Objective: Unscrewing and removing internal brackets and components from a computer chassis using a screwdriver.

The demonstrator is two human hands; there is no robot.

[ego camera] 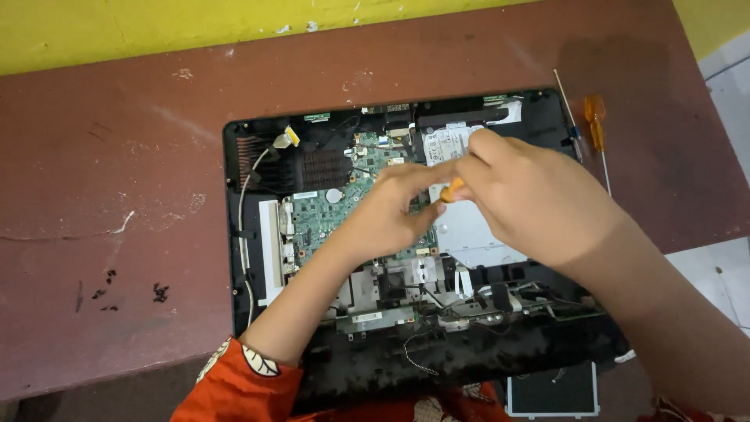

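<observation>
An orange-handled screwdriver (451, 190) sits pinched between both hands over the middle of an opened laptop (406, 234); only a short piece of the handle shows between the fingers, and its tip is hidden. The right hand (531, 195) is curled closed around the handle from above. The left hand (391, 211) has its fingers bent together, their tips touching the handle from the other side.

Under the hands lie a green circuit board (328, 215) and, to its right, a silver drive (469, 230) with a white label (447, 144) at its far end; the print is too small to make out. A dark heatsink (324, 168) sits at the board's far side, and a thin white cable (244, 211) runs along the laptop's left edge. Loose wires and flat ribbons crowd the near part of the case, partly covered by the forearms.

The laptop rests on a worn reddish-brown surface (117, 195) with scratches, pale chips and a few dark marks at the left. On it, just beside the laptop's far right corner, lie a second orange screwdriver (596, 125) and a thin metal rod (566, 105). A yellow wall (156, 27) runs behind the surface, and pale floor tiles (730, 86) show at the right. An orange patterned sleeve (234, 387) covers the left arm at the bottom edge, where a dark rectangular panel (553, 391) with a pale rim is cut off.
</observation>
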